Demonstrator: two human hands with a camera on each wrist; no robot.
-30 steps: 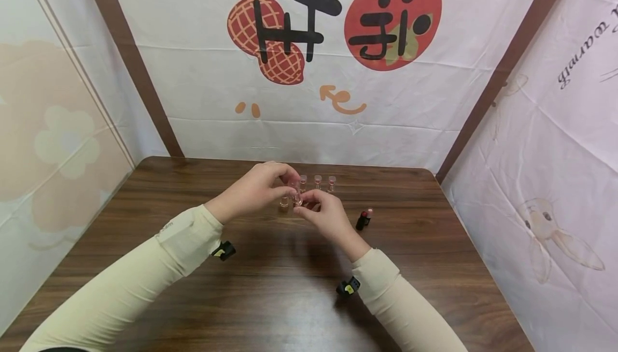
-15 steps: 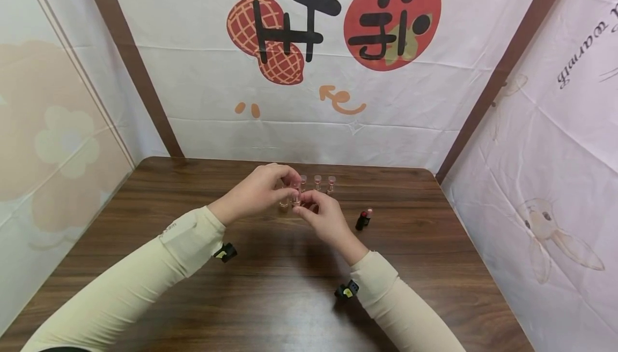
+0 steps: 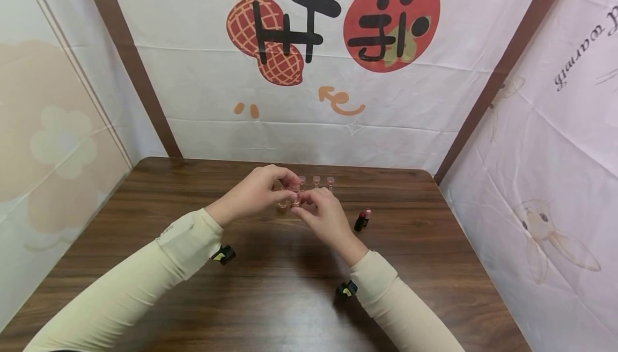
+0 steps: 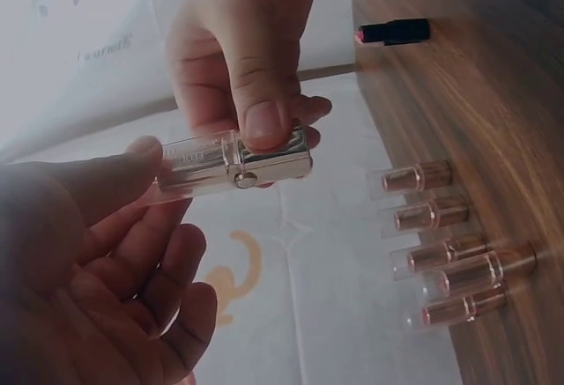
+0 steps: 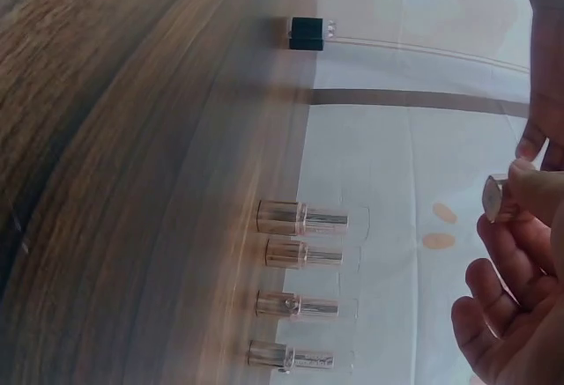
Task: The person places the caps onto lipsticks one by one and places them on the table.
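Observation:
Near the back of the table, my left hand (image 3: pixel 263 191) and right hand (image 3: pixel 328 218) hold one lipstick (image 3: pixel 295 197) between them, upright and above the tabletop. It has a clear cap and a shiny pinkish-gold base. In the left wrist view, my left thumb and fingers pinch the clear cap end (image 4: pixel 181 169), while the right thumb presses on the metallic base (image 4: pixel 286 160). The right wrist view shows the round bottom of the base (image 5: pixel 493 198) between the right thumb and fingers; the cap is hidden there. Several similar lipsticks (image 4: pixel 432 213) stand close by, some behind my hands.
A black lipstick with a red tip (image 3: pixel 360 222) stands to the right, beside a pink-tipped one (image 3: pixel 368 215). A black block-like item (image 5: pixel 307 34) stands farther left in the right wrist view. Printed cloth walls (image 3: pixel 309 137) border the wooden table (image 3: pixel 270 298).
Both hands stay on the lipstick and shift only slightly. The lipstick looks a little more upright than a second ago. The standing lipsticks have not moved.

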